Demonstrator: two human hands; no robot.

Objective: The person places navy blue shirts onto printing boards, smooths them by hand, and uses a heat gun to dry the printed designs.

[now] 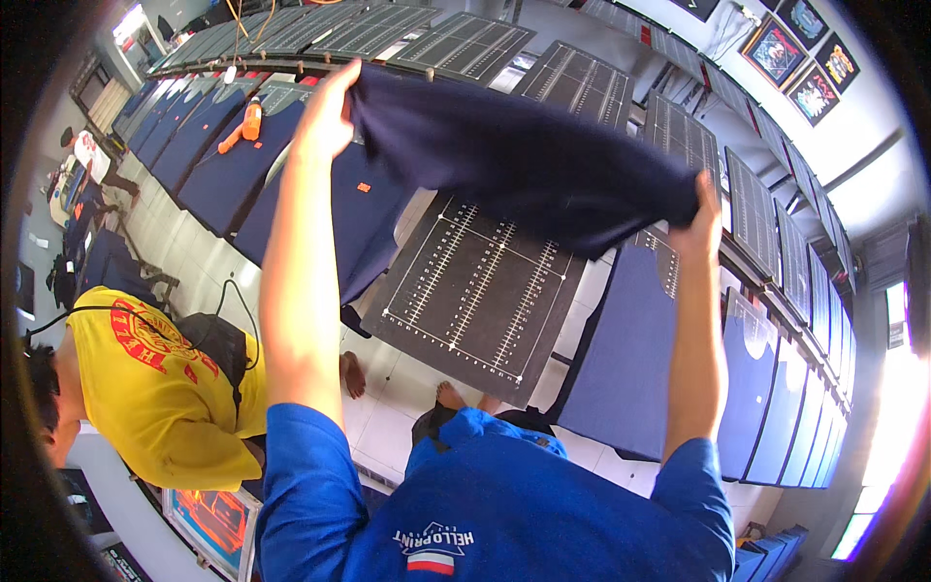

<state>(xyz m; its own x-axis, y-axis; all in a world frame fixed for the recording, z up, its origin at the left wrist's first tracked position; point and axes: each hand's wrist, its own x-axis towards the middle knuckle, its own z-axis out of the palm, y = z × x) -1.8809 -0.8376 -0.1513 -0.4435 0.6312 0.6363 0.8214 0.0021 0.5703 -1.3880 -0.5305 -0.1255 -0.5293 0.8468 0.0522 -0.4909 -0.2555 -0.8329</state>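
Observation:
A dark navy shirt (514, 150) hangs stretched between my raised hands, blurred a little by motion. My left hand (332, 112) grips one corner of the cloth at the upper left. Lower down on the right, my right hand (700, 228) is closed on the other end. Beneath the cloth lies a dark grey printing board (475, 291) marked with white ruled scales and a border; the shirt hides part of its far end. Navy shirts lie spread on the neighbouring boards, one shirt (330, 209) to the left and another shirt (621, 359) to the right.
Rows of ruled boards (465, 47) and shirt-covered boards curve away on both sides. An orange handheld tool (252, 121) rests on a shirt at the left. Close on my left, a person in a yellow shirt (165, 388) bends over. Another person (94, 160) stands farther back.

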